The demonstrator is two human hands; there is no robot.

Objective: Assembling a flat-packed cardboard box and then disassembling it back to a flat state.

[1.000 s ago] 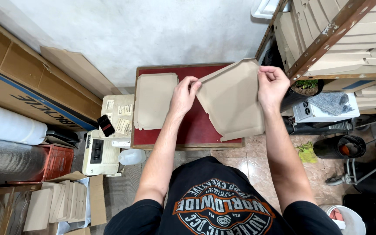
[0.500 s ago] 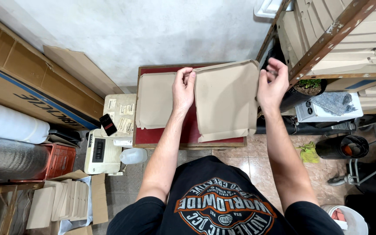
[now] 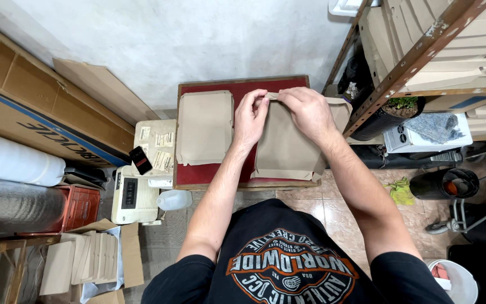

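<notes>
Cardboard sheet [image 3: 285,146] pinched at its top edge by my left hand [image 3: 250,119] and right hand [image 3: 309,111].
It could slip crooked or crease, because only my fingertips grip it.

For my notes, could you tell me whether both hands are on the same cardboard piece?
Yes, the left hand and right hand pinch the top edge of one cardboard piece.

At the centre of the frame, the left hand [image 3: 250,121] and the right hand [image 3: 309,111] pinch the top edge of a flat brown cardboard sheet [image 3: 286,147] lying on the red-topped desk [image 3: 243,88]. Just left of it lies a stack of similar sheets [image 3: 205,128]. A metal shelf [image 3: 423,53] loaded with cardboard fills the upper right.
</notes>
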